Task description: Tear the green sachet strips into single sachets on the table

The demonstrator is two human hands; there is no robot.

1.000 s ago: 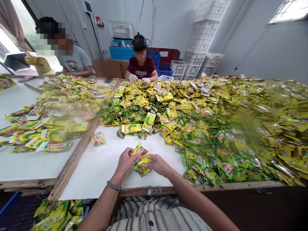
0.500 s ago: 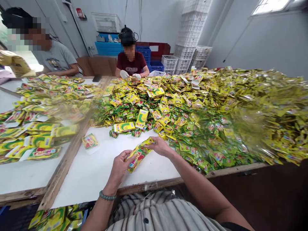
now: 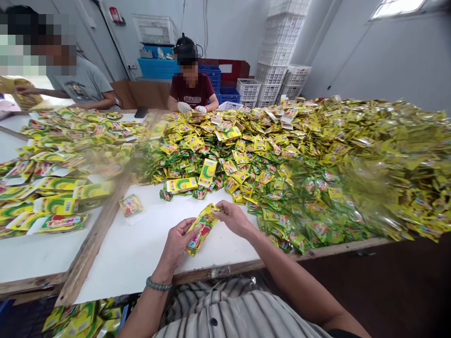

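Observation:
A slim yellow box point(image 3: 201, 235) with red and green fruit print is held tilted above the white tabletop point(image 3: 151, 256). My left hand point(image 3: 179, 238) is closed around its lower left side, thumb on the printed face. At the upper end, the fingers of my right hand point(image 3: 230, 217) are pinched together on the box's edge; whether a small packet sits between them is hidden. Just beyond my hands lie two flat yellow boxes, one lying crosswise point(image 3: 181, 185) and one on end point(image 3: 207, 172), against a heap of small green and yellow packets point(image 3: 271, 188).
A single packet on a white card point(image 3: 130, 205) lies to the left. Past a wooden divider point(image 3: 95, 249), filled boxes point(image 3: 58, 206) lie in rows. More are in a bin point(image 3: 84, 319) below. Two co-workers sit across; white crates point(image 3: 278, 56) stand stacked behind.
My right hand has shifted slightly down and the box is drawn a little more upright. At far left, a co-worker's arm now reaches out to a yellow bag.

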